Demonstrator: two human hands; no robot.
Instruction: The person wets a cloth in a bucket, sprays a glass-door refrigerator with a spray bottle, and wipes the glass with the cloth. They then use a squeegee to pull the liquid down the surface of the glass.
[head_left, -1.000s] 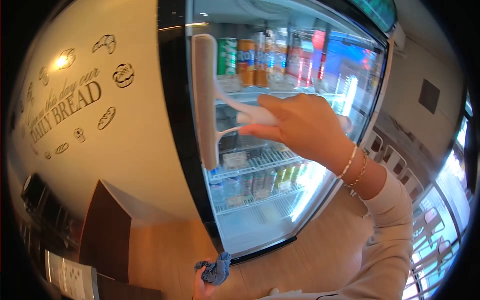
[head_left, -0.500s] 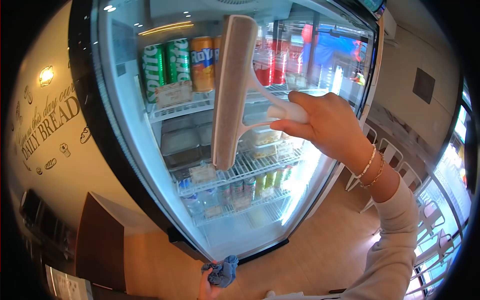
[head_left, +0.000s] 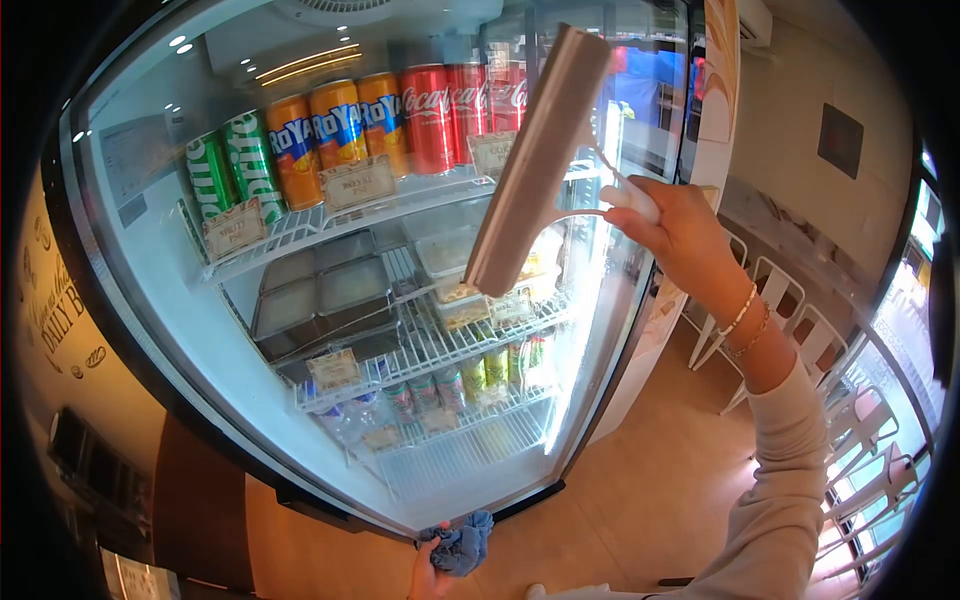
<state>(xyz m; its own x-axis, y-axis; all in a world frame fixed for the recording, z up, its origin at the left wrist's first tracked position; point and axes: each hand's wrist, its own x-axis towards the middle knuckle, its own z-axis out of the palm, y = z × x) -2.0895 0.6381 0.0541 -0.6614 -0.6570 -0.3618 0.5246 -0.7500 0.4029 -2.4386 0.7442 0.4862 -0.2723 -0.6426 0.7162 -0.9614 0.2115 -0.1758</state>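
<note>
My right hand is closed around the white handle of a squeegee, raised in front of the glass door of a drinks fridge. The squeegee's long head slants, its top tipped to the right, and overlaps the shelves behind it. Low in the view, my left hand grips a crumpled blue cloth near the fridge's bottom edge. Behind the glass, green Sprite cans, orange Royal cans and red Coca-Cola cans line the top shelf.
Lidded food containers fill the middle shelf, with smaller drinks below. White metal chairs stand to the right on the wooden floor. A dark brown panel is at the left, near a wall with lettering.
The squeegee has shifted right and tilted further, my right hand moving with it. The view has turned, showing more of the fridge's left side and cans. My left hand keeps the cloth.
</note>
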